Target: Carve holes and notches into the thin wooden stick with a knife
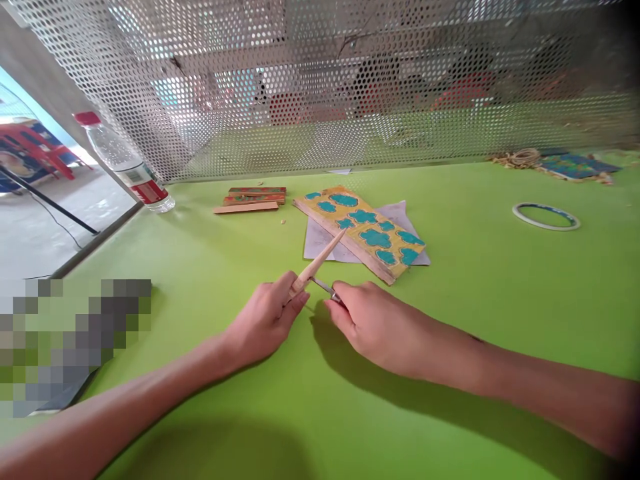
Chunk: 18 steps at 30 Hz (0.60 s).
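My left hand (267, 313) is closed around the lower end of a pale pointed wooden stick (323, 257), whose tip slants up and to the right. My right hand (380, 320) grips a thin metal carving tool (324, 287), its handle mostly hidden in the fist. The tool's end meets the stick just above my left fingers. Beyond the stick's tip lies a yellow board with blue-green cloud shapes (375, 238), set at an angle over a sheet of white paper (320, 241).
A plastic bottle with a red cap (125, 167) stands at the back left. Near it are narrow wooden strips (250, 200). A tape roll (546, 217) and a painted blue piece (575, 167) lie to the right. A perforated metal screen (320, 87) borders the green table (490, 293).
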{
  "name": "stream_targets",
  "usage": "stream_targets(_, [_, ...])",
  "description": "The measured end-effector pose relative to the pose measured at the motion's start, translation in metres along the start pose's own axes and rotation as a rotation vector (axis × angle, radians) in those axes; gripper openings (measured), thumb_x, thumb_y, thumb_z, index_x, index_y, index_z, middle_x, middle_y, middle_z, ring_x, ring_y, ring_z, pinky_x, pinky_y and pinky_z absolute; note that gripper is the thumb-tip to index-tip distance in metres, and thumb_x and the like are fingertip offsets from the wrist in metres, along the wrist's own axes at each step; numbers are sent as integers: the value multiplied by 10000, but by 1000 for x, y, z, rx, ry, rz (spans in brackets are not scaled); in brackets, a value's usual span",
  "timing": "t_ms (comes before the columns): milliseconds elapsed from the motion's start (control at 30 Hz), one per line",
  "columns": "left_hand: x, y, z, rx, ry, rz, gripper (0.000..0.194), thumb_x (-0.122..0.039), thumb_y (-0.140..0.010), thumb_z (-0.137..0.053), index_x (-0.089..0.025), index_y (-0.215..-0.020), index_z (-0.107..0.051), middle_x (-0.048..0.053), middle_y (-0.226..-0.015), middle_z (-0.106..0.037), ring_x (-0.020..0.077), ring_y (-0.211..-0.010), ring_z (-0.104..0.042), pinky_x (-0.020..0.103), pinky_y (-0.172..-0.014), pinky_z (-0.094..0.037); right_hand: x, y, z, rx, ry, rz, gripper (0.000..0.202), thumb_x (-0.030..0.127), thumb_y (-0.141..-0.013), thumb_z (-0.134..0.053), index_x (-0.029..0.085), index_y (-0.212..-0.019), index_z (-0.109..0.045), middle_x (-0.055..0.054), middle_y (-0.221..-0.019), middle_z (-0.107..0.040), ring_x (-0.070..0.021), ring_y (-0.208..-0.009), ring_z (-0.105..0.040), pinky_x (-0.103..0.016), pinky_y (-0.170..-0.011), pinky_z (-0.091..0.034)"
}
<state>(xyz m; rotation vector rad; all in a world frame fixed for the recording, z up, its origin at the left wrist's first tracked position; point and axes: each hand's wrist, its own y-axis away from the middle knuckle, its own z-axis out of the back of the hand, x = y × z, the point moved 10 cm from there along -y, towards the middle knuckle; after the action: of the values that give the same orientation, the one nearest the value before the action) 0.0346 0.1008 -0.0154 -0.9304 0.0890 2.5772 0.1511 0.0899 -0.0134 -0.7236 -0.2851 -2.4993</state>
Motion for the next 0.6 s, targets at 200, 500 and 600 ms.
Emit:
stream_targets(200, [-1, -1, 2, -10, -9, -17, 262, -307, -973, -418, -235, -751, -299, -82, -557, -347, 112, -482, -284, 242, -489, -225, -8, 4, -15, 211, -321, -89, 355, 438, -1017, -254, 224, -768, -389, 70, -510, -436, -82, -344, -414, -204, -335, -305])
stream_targets(500, [1, -2, 4, -61, -23, 28, 255, -300, -952, -426, -231, -741, -301, -78, -572, -366, 108, -500, -301, 240, -502, -241, -1, 5, -35, 478, -830, -192, 380, 490, -992, -312, 237, -709, -339, 93, -430, -390, -80, -296, -350, -194, -265, -331])
stream_targets(600, [5, -3, 4, -57, -19, 68, 266, -323, -945, -449, -224, -733, -323, -78, -570, -363, 105, -509, -300, 237, -500, -242, -1, 2, -27, 422, -618, -115, 370, 460, -1005, -269, 234, -723, -348, 90, -463, -387, -73, -314, -341, -201, -310, -338])
